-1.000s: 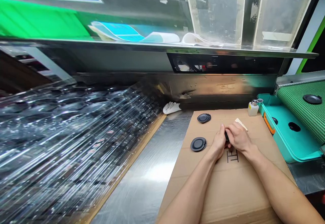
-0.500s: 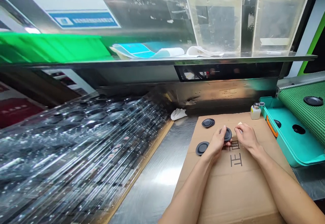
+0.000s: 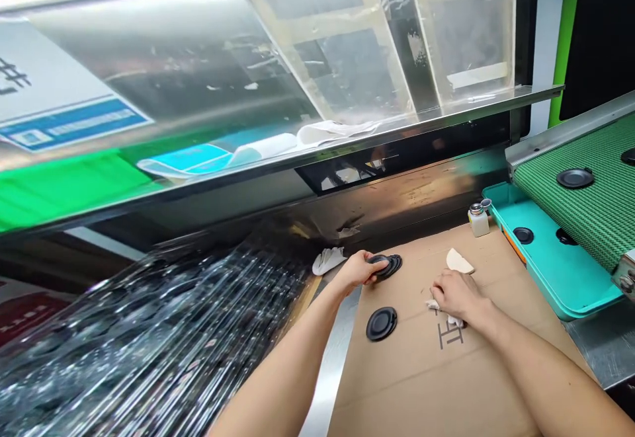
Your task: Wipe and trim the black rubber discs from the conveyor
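My left hand (image 3: 361,269) pinches a black round disc (image 3: 378,267) by its edge, beside overlapping black discs (image 3: 394,264) at the back left of the cardboard sheet (image 3: 411,371). Nearer to me on the cardboard lies another black disc (image 3: 381,324). My right hand (image 3: 454,291) is closed over a small white cloth (image 3: 433,305) that sticks out under its fingers; more white material (image 3: 455,322) shows below the palm. Just behind my right hand, a cream half-round pad (image 3: 460,261) lies flat.
A small white bottle (image 3: 479,220) stands at the back right, beside a teal tray (image 3: 570,285) holding black discs. A green conveyor belt (image 3: 540,186) carries more. Clear plastic-wrapped stock (image 3: 188,338) fills the left; a metal shelf (image 3: 347,149) spans above.
My left hand has moved left with the disc to the back discs. My right hand has lowered to the cardboard, and the cream pad now shows behind it. The view has turned right and tilted.
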Tool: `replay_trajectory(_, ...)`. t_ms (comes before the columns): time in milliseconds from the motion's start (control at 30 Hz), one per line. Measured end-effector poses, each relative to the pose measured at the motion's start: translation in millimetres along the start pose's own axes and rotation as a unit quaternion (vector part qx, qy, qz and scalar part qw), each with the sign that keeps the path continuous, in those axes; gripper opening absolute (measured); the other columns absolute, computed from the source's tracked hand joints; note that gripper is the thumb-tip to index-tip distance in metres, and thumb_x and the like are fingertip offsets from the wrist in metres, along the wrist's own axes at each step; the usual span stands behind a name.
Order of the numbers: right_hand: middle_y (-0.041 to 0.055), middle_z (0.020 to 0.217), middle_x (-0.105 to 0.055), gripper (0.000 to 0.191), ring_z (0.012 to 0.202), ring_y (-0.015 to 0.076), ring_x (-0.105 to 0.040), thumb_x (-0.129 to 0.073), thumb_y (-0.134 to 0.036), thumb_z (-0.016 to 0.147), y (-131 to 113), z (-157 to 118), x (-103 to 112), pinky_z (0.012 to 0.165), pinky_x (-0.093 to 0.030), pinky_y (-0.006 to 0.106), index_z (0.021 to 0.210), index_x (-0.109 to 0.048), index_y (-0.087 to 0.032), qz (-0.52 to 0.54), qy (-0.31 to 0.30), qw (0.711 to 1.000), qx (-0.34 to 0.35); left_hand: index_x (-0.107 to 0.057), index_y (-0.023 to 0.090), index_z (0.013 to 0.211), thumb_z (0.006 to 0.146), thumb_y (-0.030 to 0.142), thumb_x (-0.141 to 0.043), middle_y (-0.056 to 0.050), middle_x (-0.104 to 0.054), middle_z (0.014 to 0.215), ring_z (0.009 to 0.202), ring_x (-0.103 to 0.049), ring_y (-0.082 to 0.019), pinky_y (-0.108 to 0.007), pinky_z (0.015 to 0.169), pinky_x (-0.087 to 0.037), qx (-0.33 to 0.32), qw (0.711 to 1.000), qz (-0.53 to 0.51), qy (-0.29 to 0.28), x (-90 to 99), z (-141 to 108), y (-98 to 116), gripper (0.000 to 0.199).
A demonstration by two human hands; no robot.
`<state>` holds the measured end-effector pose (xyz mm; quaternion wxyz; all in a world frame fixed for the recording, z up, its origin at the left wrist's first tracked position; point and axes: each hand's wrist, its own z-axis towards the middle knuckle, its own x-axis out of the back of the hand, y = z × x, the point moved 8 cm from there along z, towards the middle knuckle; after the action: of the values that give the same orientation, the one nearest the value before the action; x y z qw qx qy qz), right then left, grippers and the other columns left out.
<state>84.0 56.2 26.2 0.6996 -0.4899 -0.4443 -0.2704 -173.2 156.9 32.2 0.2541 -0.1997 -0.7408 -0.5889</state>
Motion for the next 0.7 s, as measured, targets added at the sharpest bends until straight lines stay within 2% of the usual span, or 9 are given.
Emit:
replay_trajectory(167, 0.0072, 0.098, -0.069, 0.029, 0.087, 0.0192, -0.063, -0.046, -0.033, 0.095, 0, 0, 2, 0.069, -0.039, 0.028, 0.088, -0.072, -0.021, 0.007, -0.009, 1.000, -0.006, -0.056, 0.017, 0.078, 0.059, 0.043, -0.086, 0.004, -0.054, 0.049, 0.039, -0.052, -0.014, -0.022, 0.038, -0.026, 0.013, 0.997, 0.072, 0.015, -5.8, 2, 5, 0.044)
replay_trajectory(300, 0.0069, 0.101, -0.068, 0.031, 0.094, 0.0221, -0.062, -0.058, -0.049, 0.090, -7, -5, 7, 0.076, -0.041, 0.029, 0.095, -0.074, -0.023, 0.038, -0.038, 0.998, 0.043, -0.058, 0.015, 0.072, 0.060, 0.045, -0.084, 0.003, -0.052, 0.048, 0.040, -0.046, -0.010, -0.021, 0.040, -0.029, 0.002, 0.999, 0.032, 0.031, 2.2, 0, 14, 0.041)
replay_trajectory(367, 0.0062, 0.098, -0.069, 0.025, 0.095, 0.0231, -0.061, -0.070, -0.046, 0.081, -13, -7, 7, 0.075, -0.040, 0.028, 0.092, -0.075, -0.023, 0.046, -0.077, 0.992, 0.084, -0.060, 0.013, 0.073, 0.062, 0.047, -0.081, 0.003, -0.053, 0.052, 0.043, -0.044, -0.007, -0.020, 0.042, -0.031, -0.001, 0.999, -0.040, 0.023, -1.6, -10, 19, 0.041)
replay_trajectory(433, 0.0055, 0.090, -0.069, 0.013, 0.089, 0.0206, -0.062, -0.069, -0.033, 0.083, -14, -7, 10, 0.072, -0.039, 0.027, 0.085, -0.074, -0.021, 0.054, -0.092, 0.989, 0.102, -0.062, 0.012, 0.076, 0.064, 0.045, -0.080, 0.002, -0.054, 0.056, 0.045, -0.043, -0.006, -0.018, 0.041, -0.029, -0.011, 0.984, -0.176, 0.005, -16.8, -29, 26, 0.040)
replay_trajectory(467, 0.0050, 0.087, -0.069, 0.012, 0.085, 0.0187, -0.062, -0.064, -0.028, 0.086, -14, -6, 14, 0.071, -0.038, 0.026, 0.083, -0.074, -0.020, 0.067, -0.079, 0.989, 0.104, -0.062, 0.011, 0.078, 0.065, 0.042, -0.079, 0.002, -0.055, 0.059, 0.046, -0.044, -0.006, -0.017, 0.041, -0.029, -0.017, 0.967, -0.254, -0.001, -28.0, -41, 30, 0.037)
replay_trajectory(500, 0.0045, 0.085, -0.069, 0.017, 0.081, 0.0170, -0.061, -0.059, -0.025, 0.090, -12, -4, 20, 0.070, -0.037, 0.025, 0.083, -0.073, -0.020, 0.084, -0.051, 0.990, 0.103, -0.062, 0.012, 0.079, 0.067, 0.038, -0.077, 0.001, -0.058, 0.063, 0.048, -0.048, -0.006, -0.016, 0.041, -0.030, -0.023, 0.947, -0.321, 0.000, -40.2, -54, 33, 0.033)
replay_trajectory(567, 0.0038, 0.082, -0.069, 0.022, 0.077, 0.0151, -0.059, -0.051, -0.025, 0.095, -4, 1, 34, 0.068, -0.036, 0.025, 0.086, -0.071, -0.019, 0.119, 0.016, 0.990, 0.081, -0.060, 0.014, 0.084, 0.073, 0.033, -0.071, -0.002, -0.063, 0.073, 0.055, -0.057, -0.009, -0.018, 0.048, -0.044, -0.014, 0.914, -0.405, 0.009, -68.1, -79, 35, 0.025)
replay_trajectory(633, 0.0033, 0.080, -0.068, 0.023, 0.073, 0.0144, -0.058, -0.049, -0.026, 0.096, 5, 5, 40, 0.065, -0.035, 0.024, 0.088, -0.070, -0.018, 0.135, 0.048, 0.989, 0.047, -0.059, 0.015, 0.088, 0.080, 0.031, -0.062, -0.005, -0.067, 0.081, 0.058, -0.063, -0.012, -0.022, 0.051, -0.049, 0.012, 0.910, -0.415, -0.013, -97.7, -99, 36, 0.019)
replay_trajectory(700, 0.0031, 0.080, -0.068, 0.023, 0.071, 0.0143, -0.057, -0.048, -0.025, 0.095, 11, 7, 41, 0.064, -0.034, 0.024, 0.088, -0.069, -0.018, 0.126, 0.047, 0.991, 0.023, -0.058, 0.015, 0.088, 0.085, 0.032, -0.054, -0.008, -0.069, 0.080, 0.053, -0.063, -0.013, -0.020, 0.044, -0.045, 0.011, 0.932, -0.360, -0.036, -113.7, -111, 39, 0.017)
